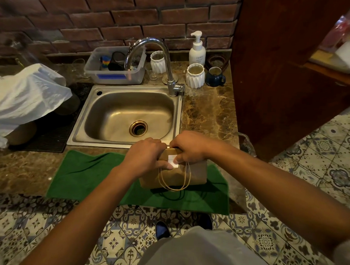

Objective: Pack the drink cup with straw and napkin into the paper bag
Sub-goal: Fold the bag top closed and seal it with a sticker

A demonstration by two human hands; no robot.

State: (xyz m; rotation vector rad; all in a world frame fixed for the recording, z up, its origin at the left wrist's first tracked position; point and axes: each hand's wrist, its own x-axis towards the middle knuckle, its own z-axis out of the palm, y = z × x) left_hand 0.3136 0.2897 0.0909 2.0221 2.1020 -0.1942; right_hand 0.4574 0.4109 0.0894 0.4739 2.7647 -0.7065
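The bag (173, 175) is stood upright on a green cloth (87, 172) at the counter's front edge, just in front of the sink (129, 116). Its top is folded over toward the viewer, and the fold line is run left to right, across the view. A white sticker (173, 161) is seen on the folded flap, and two twine handles (175, 179) are hung down the near face in loops. The cup, straw and napkin are not seen; the bag's inside is hidden.

The bag is flanked closely by nothing but the cloth. The sink lies just behind it, with the tap (146, 53) arched over the basin. Behind the sink a clear tub (115, 74) is set, and to the right of the tap two white ribbed pots (195, 75), a pump bottle (197, 49) and a dark mug (214, 76). A white plastic bag (24, 96) is slumped on a black mat (56, 133) at the left.

The folded top is gripped from both sides. The left hand (146, 155) is closed over the left end, its thumb pressed at the sticker's edge. The right hand (188, 148) is curled over the right end, the fingers pinched on the flap, the thumb on the sticker.
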